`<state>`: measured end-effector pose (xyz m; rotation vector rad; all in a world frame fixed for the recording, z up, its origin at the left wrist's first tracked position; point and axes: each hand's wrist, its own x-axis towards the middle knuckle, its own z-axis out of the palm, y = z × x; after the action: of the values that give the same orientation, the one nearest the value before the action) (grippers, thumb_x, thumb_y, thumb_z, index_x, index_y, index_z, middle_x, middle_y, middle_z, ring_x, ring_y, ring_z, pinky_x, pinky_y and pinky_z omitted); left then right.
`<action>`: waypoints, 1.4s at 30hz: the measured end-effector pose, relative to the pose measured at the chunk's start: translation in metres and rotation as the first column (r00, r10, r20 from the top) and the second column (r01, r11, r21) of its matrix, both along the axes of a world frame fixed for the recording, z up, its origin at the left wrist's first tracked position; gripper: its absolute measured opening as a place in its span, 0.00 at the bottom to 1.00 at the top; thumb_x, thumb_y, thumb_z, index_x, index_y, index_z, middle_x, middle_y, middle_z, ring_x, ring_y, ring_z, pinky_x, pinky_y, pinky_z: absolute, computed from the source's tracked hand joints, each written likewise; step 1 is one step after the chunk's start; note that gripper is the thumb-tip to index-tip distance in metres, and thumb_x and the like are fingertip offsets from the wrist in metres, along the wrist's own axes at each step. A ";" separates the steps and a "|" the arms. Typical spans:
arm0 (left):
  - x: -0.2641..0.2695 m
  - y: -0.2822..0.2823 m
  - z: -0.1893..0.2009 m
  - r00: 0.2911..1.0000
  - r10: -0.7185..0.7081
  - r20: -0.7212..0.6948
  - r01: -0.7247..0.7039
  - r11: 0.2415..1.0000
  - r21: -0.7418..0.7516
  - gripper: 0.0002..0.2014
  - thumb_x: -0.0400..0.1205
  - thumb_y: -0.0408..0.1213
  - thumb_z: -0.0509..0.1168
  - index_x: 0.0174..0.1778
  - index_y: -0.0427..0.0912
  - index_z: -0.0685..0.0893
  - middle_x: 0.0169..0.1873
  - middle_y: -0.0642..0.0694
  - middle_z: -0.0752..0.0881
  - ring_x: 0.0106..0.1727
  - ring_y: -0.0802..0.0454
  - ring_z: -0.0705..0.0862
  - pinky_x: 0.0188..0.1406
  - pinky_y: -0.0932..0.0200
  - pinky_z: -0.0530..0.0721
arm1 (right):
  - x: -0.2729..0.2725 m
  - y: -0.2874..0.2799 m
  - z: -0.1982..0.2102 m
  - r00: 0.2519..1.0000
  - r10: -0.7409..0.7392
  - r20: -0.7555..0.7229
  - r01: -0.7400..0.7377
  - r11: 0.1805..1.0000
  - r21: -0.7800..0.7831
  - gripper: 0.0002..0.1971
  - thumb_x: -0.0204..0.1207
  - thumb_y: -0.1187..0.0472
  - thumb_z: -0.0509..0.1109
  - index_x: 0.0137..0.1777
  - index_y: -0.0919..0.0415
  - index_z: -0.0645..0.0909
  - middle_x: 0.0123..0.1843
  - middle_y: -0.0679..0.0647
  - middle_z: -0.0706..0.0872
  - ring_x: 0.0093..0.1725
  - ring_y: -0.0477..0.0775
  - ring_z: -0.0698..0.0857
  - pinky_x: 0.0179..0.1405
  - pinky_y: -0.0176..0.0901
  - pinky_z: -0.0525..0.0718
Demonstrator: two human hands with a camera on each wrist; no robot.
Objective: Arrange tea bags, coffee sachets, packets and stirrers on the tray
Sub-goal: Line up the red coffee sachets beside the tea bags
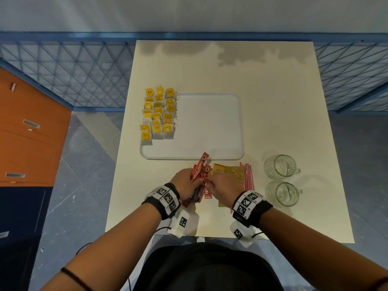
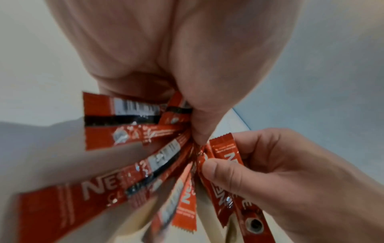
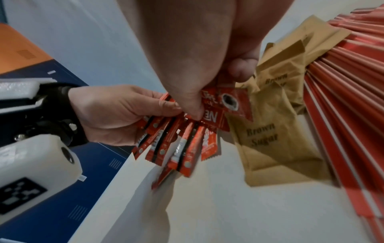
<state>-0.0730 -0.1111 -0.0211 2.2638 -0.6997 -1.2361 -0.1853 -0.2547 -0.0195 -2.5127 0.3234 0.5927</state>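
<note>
L hand (image 1: 184,180) grips a fanned bunch of red sachets (image 1: 199,175) at counter (image 1: 273,122) 6 o'clock; R hand (image 1: 225,189) pinches one sachet (image 3: 226,105) in it. Sugar packets (image 1: 228,171), stirrers (image 1: 247,175) just to 3 o'clock. Tray (image 1: 210,122) beyond, tea bags (image 1: 158,114) at its 9 o'clock.

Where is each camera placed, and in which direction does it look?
Head: above, looking down at table, tray; both forearms show.
Left wrist: along left hand gripping coffee sachets; right hand shows.
Right wrist: along right hand toward sugar packets, stirrers.
All share the sachets.
</note>
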 end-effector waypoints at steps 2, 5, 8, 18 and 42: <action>0.000 0.001 0.005 1.000 0.008 -0.014 -0.009 0.999 -0.042 0.08 0.87 0.43 0.64 0.51 0.43 0.83 0.43 0.46 0.88 0.42 0.51 0.85 0.43 0.59 0.80 | 0.000 -0.002 0.003 1.000 0.001 0.031 -0.002 1.000 0.021 0.13 0.89 0.50 0.62 0.58 0.53 0.88 0.53 0.50 0.87 0.47 0.52 0.84 0.41 0.43 0.78; 0.002 0.002 0.012 0.999 0.039 -0.031 -0.042 0.994 -0.104 0.07 0.87 0.40 0.63 0.50 0.41 0.83 0.42 0.45 0.88 0.43 0.49 0.86 0.44 0.55 0.81 | 0.001 -0.004 0.006 0.998 -0.032 0.061 0.028 0.997 0.065 0.12 0.88 0.50 0.63 0.58 0.52 0.87 0.50 0.49 0.87 0.46 0.52 0.84 0.44 0.46 0.83; 0.005 0.005 0.016 0.994 0.083 -0.078 -0.093 0.986 -0.141 0.09 0.89 0.40 0.61 0.49 0.41 0.85 0.41 0.47 0.89 0.43 0.51 0.87 0.44 0.57 0.80 | 0.003 -0.008 0.008 0.991 -0.099 0.095 0.084 0.984 0.155 0.12 0.88 0.47 0.64 0.56 0.50 0.87 0.46 0.47 0.84 0.45 0.50 0.83 0.43 0.47 0.81; 0.005 0.007 0.046 0.882 0.311 -0.355 -0.385 0.909 -0.161 0.15 0.91 0.42 0.59 0.56 0.32 0.83 0.34 0.36 0.89 0.33 0.44 0.86 0.35 0.57 0.86 | -0.001 -0.021 0.024 0.978 -0.207 0.040 0.182 0.925 0.333 0.17 0.90 0.42 0.56 0.54 0.52 0.82 0.44 0.48 0.87 0.44 0.51 0.86 0.48 0.54 0.86; -0.005 -0.021 0.067 0.872 0.402 -0.279 -0.475 0.831 -0.291 0.10 0.83 0.40 0.73 0.38 0.41 0.85 0.23 0.45 0.82 0.23 0.46 0.78 0.27 0.57 0.78 | 0.025 -0.053 0.086 0.829 -0.557 0.047 0.372 0.612 0.698 0.12 0.84 0.56 0.74 0.39 0.43 0.86 0.32 0.36 0.88 0.30 0.35 0.82 0.35 0.38 0.80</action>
<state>-0.0777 -0.1323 0.0457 1.8263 -0.2622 -1.0029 -0.1603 -0.3072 0.0664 -1.6648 0.5407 0.1056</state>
